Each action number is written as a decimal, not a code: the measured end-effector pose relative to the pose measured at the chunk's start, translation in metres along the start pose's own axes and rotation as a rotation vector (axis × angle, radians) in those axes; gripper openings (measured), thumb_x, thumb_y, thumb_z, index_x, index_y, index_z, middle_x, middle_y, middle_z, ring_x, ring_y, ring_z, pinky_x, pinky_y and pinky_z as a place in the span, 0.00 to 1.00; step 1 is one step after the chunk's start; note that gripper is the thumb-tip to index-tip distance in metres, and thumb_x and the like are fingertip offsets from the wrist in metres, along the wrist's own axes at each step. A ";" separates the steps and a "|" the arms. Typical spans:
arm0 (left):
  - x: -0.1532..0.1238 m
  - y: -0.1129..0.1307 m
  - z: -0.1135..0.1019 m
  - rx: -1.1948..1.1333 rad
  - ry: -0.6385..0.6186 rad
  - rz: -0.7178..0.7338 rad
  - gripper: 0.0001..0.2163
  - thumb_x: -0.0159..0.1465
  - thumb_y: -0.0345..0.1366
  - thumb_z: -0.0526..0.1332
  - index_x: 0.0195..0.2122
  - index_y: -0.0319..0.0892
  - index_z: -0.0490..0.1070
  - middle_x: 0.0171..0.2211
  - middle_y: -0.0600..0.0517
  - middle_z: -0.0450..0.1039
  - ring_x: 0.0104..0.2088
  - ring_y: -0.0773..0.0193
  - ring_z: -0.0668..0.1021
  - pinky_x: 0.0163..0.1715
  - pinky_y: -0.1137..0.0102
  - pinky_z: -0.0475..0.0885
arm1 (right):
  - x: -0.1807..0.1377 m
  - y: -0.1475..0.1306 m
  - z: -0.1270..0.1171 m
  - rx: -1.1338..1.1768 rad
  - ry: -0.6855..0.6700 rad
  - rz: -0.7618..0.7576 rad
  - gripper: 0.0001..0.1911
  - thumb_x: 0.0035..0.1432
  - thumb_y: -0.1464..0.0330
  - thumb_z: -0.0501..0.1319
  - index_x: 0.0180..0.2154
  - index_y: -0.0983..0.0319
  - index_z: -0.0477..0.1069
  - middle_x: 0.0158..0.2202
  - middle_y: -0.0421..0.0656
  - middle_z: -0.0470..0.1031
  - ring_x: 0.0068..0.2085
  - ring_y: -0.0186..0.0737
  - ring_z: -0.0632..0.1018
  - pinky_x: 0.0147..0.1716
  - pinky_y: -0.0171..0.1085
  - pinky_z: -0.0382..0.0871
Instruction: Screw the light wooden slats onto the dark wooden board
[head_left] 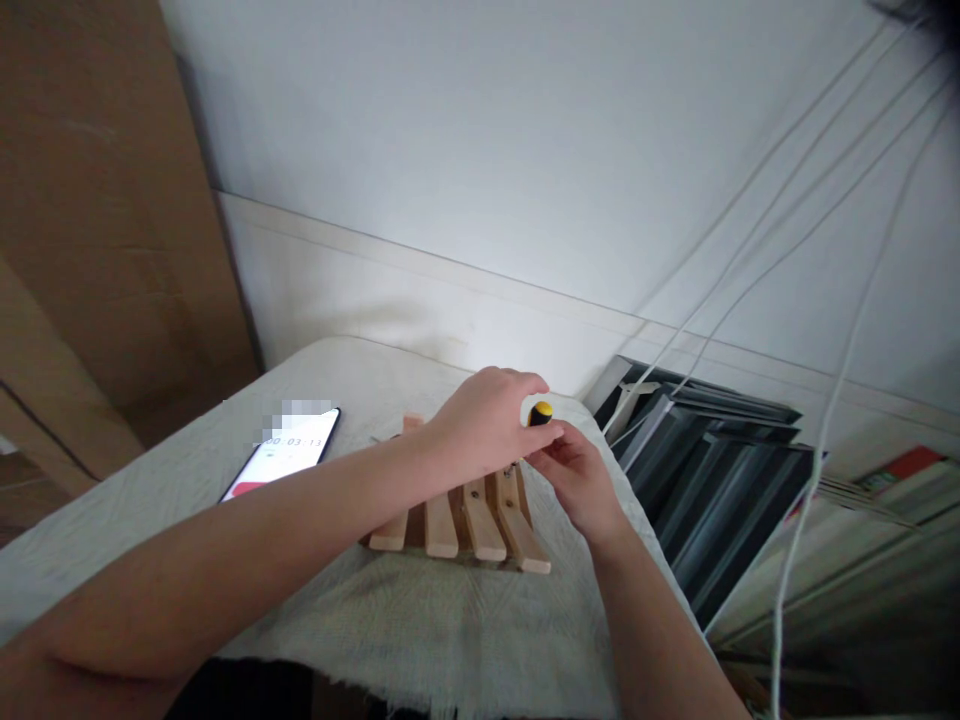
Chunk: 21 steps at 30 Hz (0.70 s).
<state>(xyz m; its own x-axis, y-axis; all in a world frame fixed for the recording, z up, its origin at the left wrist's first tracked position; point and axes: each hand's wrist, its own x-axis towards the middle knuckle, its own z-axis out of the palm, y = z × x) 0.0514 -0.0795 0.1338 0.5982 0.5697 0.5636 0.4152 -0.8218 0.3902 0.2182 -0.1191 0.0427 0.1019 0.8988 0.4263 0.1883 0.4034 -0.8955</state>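
A wooden slatted piece with several pale slats lies on the cloth-covered surface. Dark screw heads show on its right-hand slats. My left hand reaches across above it, fingers and thumb curled around the yellow-and-black handle of a screwdriver. The handle's rounded end points up; the tip is hidden. Just below the handle, at the right end of the slats, my right hand has its fingers drawn together. What they pinch is hidden behind the hands. My left forearm covers part of the slats.
A phone with a lit timer screen lies on the pale cloth to the left. Dark flat panels lean at the right, with white cables hanging before them. Cardboard stands at the left, by the wall.
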 end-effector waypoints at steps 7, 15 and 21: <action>0.002 0.001 -0.002 -0.056 -0.033 -0.068 0.07 0.57 0.37 0.63 0.33 0.40 0.77 0.32 0.50 0.79 0.30 0.64 0.76 0.33 0.69 0.69 | 0.000 -0.005 0.005 0.084 -0.015 -0.008 0.14 0.47 0.63 0.70 0.34 0.55 0.67 0.33 0.37 0.71 0.34 0.38 0.72 0.34 0.38 0.68; 0.001 0.001 -0.002 -0.037 -0.021 -0.074 0.09 0.57 0.41 0.63 0.32 0.41 0.77 0.30 0.50 0.78 0.31 0.63 0.75 0.35 0.68 0.69 | -0.002 -0.002 0.004 -0.058 0.041 -0.029 0.14 0.47 0.62 0.70 0.36 0.57 0.70 0.31 0.38 0.72 0.31 0.38 0.71 0.31 0.39 0.66; 0.003 -0.004 0.000 -0.097 -0.042 -0.019 0.10 0.58 0.35 0.62 0.40 0.40 0.78 0.40 0.47 0.77 0.37 0.63 0.76 0.39 0.68 0.70 | -0.002 -0.004 0.002 -0.106 -0.012 -0.022 0.11 0.52 0.63 0.66 0.37 0.58 0.72 0.30 0.39 0.71 0.30 0.36 0.70 0.31 0.38 0.65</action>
<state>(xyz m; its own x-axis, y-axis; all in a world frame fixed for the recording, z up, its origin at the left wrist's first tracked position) 0.0514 -0.0743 0.1344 0.6195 0.5832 0.5254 0.3595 -0.8058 0.4706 0.2151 -0.1220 0.0451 0.0847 0.8923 0.4434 0.2924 0.4031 -0.8672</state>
